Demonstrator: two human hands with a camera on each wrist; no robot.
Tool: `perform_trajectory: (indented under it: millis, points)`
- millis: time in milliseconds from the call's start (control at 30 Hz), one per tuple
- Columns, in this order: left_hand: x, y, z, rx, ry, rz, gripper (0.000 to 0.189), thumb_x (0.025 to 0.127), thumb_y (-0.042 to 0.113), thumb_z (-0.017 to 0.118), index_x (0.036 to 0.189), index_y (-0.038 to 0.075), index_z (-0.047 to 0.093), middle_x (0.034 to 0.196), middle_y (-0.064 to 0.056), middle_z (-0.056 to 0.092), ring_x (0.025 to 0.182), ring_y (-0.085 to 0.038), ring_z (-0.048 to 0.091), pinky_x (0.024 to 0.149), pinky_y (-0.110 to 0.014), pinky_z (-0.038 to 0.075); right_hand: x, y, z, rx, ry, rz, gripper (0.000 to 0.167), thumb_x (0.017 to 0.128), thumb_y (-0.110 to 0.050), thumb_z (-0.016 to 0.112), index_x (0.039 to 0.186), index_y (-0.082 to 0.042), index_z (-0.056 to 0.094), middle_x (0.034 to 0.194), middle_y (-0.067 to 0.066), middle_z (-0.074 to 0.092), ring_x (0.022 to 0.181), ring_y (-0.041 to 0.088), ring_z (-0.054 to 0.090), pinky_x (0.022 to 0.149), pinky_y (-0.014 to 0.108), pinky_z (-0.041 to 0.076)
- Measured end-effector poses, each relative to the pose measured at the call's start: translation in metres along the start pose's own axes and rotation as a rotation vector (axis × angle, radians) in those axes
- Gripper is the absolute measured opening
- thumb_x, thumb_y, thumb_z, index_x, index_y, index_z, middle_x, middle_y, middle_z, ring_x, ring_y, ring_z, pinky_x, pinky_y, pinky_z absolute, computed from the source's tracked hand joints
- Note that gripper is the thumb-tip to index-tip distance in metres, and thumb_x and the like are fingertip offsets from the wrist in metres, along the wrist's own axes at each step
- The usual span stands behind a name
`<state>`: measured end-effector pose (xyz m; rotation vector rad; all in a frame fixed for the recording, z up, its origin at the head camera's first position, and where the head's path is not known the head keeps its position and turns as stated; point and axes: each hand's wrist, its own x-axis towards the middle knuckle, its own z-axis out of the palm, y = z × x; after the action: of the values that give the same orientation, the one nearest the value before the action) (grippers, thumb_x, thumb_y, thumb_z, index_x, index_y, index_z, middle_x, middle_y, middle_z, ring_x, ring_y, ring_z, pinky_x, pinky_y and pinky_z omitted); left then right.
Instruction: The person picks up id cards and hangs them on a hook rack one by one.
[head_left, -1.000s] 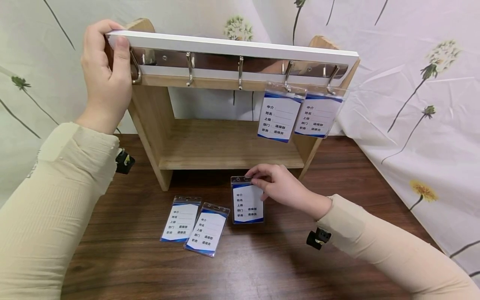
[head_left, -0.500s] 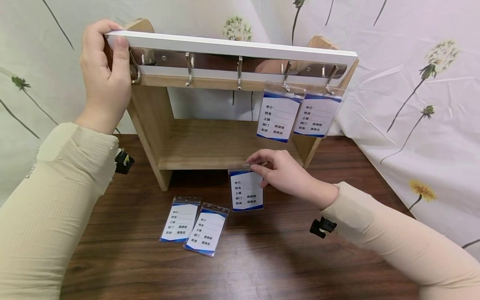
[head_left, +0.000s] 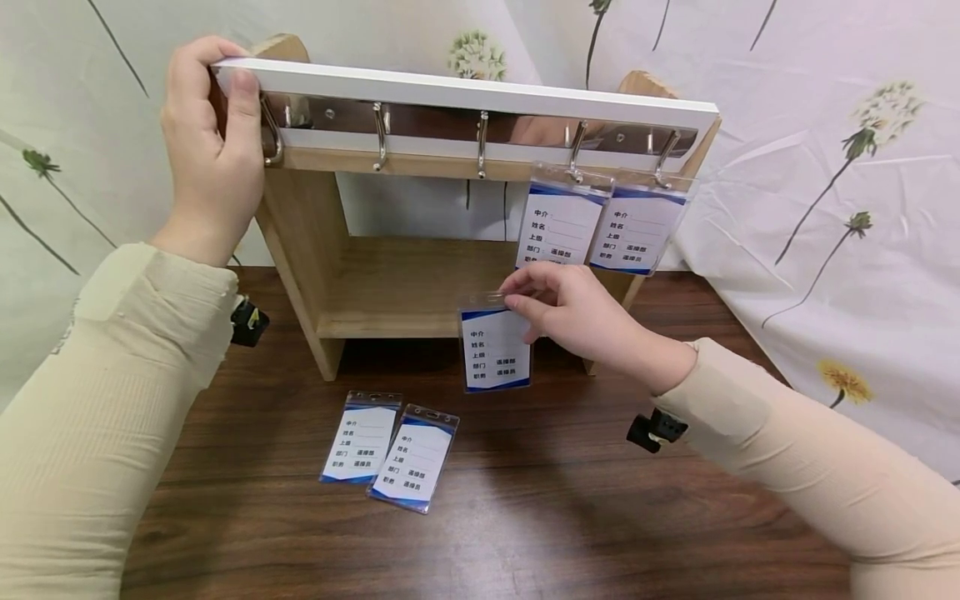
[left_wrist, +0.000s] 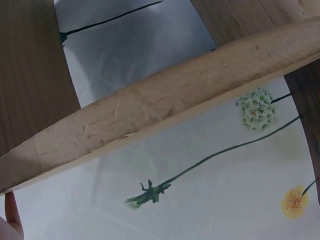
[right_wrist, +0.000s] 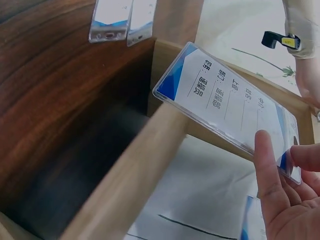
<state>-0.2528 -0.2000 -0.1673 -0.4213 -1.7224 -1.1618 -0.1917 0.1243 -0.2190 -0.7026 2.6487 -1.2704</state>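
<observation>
My left hand (head_left: 212, 154) grips the left end of a wooden hook rack (head_left: 450, 83), thumb on the white front board and fingers over the end. My right hand (head_left: 592, 321) pinches a clear badge holder (head_left: 491, 354) by its top edge, in front of the lower shelf. In the right wrist view, that badge holder (right_wrist: 220, 100) is held between thumb and fingers, its printed card showing. Two more badge holders, one (head_left: 562, 217) partly behind my right hand and another (head_left: 637, 229), hang from the two rightmost hooks.
Two badge holders, one (head_left: 362, 442) beside the other (head_left: 416, 462), lie on the dark wooden table (head_left: 525, 517), their edges close together. Metal hooks, including a bare middle hook (head_left: 482, 146), line the rack's front. A flower-printed cloth (head_left: 787, 167) stands behind.
My right hand has lifted the badge holder from near the table up toward the rack, now overlapping the lower part of one hanging badge. The left hand stays on the rack.
</observation>
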Motion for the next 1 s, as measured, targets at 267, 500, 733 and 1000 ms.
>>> perform_trajectory:
  millis: [267, 500, 733, 1000]
  points:
    - [0.000, -0.001, 0.000, -0.001, -0.006, 0.014, 0.019, 0.101, 0.011, 0.045, 0.114, 0.012, 0.058, 0.103, 0.019, 0.046, 0.097, 0.002, 0.046, 0.089, -0.017, 0.033, 0.003, -0.012, -0.012, -0.024, 0.064, -0.051, 0.018, 0.098, -0.009, 0.059, 0.114, -0.004, 0.066, 0.102, 0.013, 0.071, 0.066, 0.020, 0.069, 0.067, 0.030, 0.057]
    - [0.000, -0.001, 0.001, -0.005, -0.003, 0.010, 0.018, 0.101, 0.013, 0.045, 0.113, 0.015, 0.059, 0.103, 0.018, 0.047, 0.099, 0.003, 0.045, 0.092, -0.019, 0.034, 0.006, -0.024, -0.022, -0.009, 0.099, -0.075, 0.020, 0.099, -0.010, 0.058, 0.116, -0.002, 0.065, 0.107, 0.014, 0.070, 0.067, 0.018, 0.070, 0.067, 0.026, 0.056]
    - [0.000, 0.000, 0.001, -0.003, 0.005, -0.009, 0.017, 0.100, 0.013, 0.047, 0.111, 0.019, 0.058, 0.103, 0.017, 0.048, 0.099, 0.003, 0.047, 0.092, -0.018, 0.033, 0.010, -0.030, -0.027, -0.044, 0.125, -0.084, 0.021, 0.100, -0.014, 0.058, 0.115, -0.003, 0.066, 0.105, 0.013, 0.071, 0.068, 0.016, 0.070, 0.071, 0.025, 0.052]
    - [0.000, 0.000, 0.001, -0.018, -0.001, -0.009, 0.018, 0.100, 0.012, 0.046, 0.113, 0.015, 0.059, 0.102, 0.018, 0.047, 0.098, 0.002, 0.047, 0.090, -0.017, 0.034, 0.015, -0.040, -0.032, -0.034, 0.160, -0.135, 0.020, 0.099, -0.013, 0.059, 0.114, -0.002, 0.065, 0.105, 0.013, 0.072, 0.067, 0.017, 0.068, 0.067, 0.026, 0.053]
